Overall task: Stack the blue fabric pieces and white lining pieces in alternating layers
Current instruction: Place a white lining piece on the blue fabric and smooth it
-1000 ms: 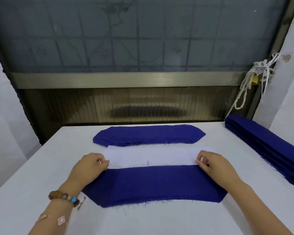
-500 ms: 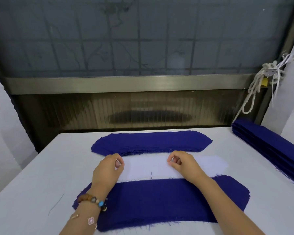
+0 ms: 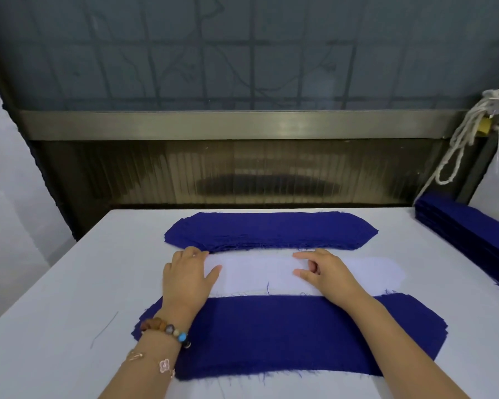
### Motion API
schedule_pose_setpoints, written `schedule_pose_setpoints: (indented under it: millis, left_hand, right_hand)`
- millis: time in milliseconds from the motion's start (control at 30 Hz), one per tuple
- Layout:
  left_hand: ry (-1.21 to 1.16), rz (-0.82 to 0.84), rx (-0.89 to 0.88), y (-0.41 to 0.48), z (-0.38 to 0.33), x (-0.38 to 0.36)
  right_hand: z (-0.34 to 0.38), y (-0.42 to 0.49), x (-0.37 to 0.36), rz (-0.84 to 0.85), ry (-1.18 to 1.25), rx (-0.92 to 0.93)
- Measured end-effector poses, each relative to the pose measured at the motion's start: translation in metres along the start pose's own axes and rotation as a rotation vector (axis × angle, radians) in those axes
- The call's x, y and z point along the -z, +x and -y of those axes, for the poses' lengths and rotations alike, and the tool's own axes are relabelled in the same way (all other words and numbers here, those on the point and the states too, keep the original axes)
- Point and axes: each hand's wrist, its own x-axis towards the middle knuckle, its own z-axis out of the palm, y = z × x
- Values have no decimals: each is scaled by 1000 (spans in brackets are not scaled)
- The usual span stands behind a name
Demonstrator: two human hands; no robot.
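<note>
A near stack of blue fabric pieces [image 3: 285, 332] lies on the white table. Just beyond it runs a white lining piece [image 3: 260, 273], and behind that a second pile of blue fabric pieces [image 3: 271, 230]. My left hand [image 3: 186, 276] rests flat on the left end of the lining, fingers reaching its far edge. My right hand [image 3: 321, 272] lies on the lining right of centre, thumb and forefinger spread and the other fingers curled under. Whether it pinches the lining I cannot tell.
A tall stack of blue fabric strips [image 3: 470, 237] runs along the table's right edge. A knotted white rope [image 3: 467, 131] hangs at the far right by the window frame. A loose thread [image 3: 104, 329] lies on the table [image 3: 55, 298] at left.
Both hands have moved forward from the seam between blue stack and lining onto the lining, the right hand shifting left toward centre. The view has moved closer to the table.
</note>
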Motion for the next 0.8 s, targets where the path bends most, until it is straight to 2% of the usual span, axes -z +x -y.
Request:
schedule_pose_setpoints:
  millis: [367, 533, 800]
  left_hand:
    - [-95, -57, -19, -1, 0, 6]
    - [-265, -104, 13, -1, 0, 12]
    - [-384, 52, -46, 6, 9, 9]
  right_hand:
    - [-1, 0, 0, -5, -5, 9]
    - [-1, -1, 1, -11, 18, 11]
    - [-1, 0, 0, -11, 32, 0]
